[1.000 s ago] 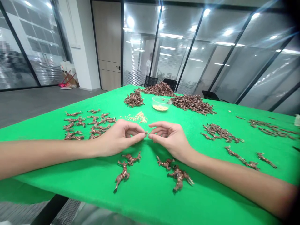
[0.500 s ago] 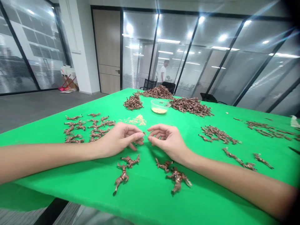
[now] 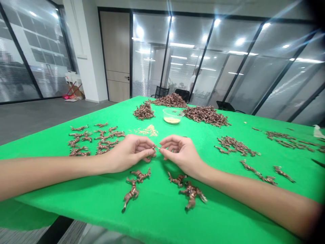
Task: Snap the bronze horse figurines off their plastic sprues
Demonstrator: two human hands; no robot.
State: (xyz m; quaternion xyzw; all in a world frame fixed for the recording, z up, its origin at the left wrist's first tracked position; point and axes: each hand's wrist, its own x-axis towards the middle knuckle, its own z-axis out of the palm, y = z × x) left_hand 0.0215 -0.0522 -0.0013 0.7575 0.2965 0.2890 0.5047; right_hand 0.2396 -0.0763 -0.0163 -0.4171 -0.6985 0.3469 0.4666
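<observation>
Over the middle of the green-covered table (image 3: 101, 200), my left hand (image 3: 133, 149) is closed around a small brown animal figurine (image 3: 153, 147), most of it hidden by the fingers. Facing it, my right hand (image 3: 181, 152) pinches a tiny pale piece (image 3: 158, 148) close to the figurine's visible end; whether the two touch I cannot tell. Below my left hand lie two brown deer-like figurines, one of them stretched lengthwise (image 3: 131, 194). Several more figurines (image 3: 191, 195) lie below my right hand, some overlapping.
Loose pale grains (image 3: 150, 130) lie beyond my hands, before a clear plastic bowl (image 3: 173, 117) holding more. Large figurine heaps (image 3: 207, 115) stand at the back. Figurines lie in groups at the left (image 3: 81, 139) and right (image 3: 236, 145). Dark chairs (image 3: 182, 94) stand behind the table.
My right fingertips have closed on the tiny pale piece, near the left hand. More of the figurine's end shows at my left fingertips. Behind the glass, a person has moved right.
</observation>
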